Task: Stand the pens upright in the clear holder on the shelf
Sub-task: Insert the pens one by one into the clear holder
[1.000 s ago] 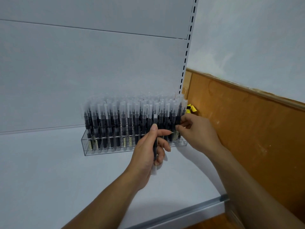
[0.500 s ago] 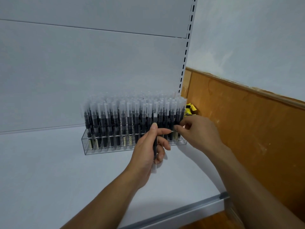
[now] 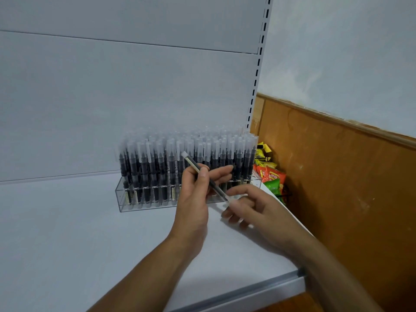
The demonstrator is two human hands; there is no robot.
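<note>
Gripping one loose pen (image 3: 193, 163) between thumb and fingers, the left hand (image 3: 195, 199) is holding it tilted before the one clear holder (image 3: 122, 206). The right hand (image 3: 258, 210) is sitting at its lower end (grip too blurred to tell). Upright pens (image 3: 157, 167), too many to count, are filling the holder; the shelf (image 3: 67, 233) is stretching wide leftward.

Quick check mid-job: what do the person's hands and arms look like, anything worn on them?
Left hand and right hand are bare: no gloves, and no rings, watch or wristbands show. Both forearms are uncovered, no sleeve in view. The right hand is blurred.
</note>
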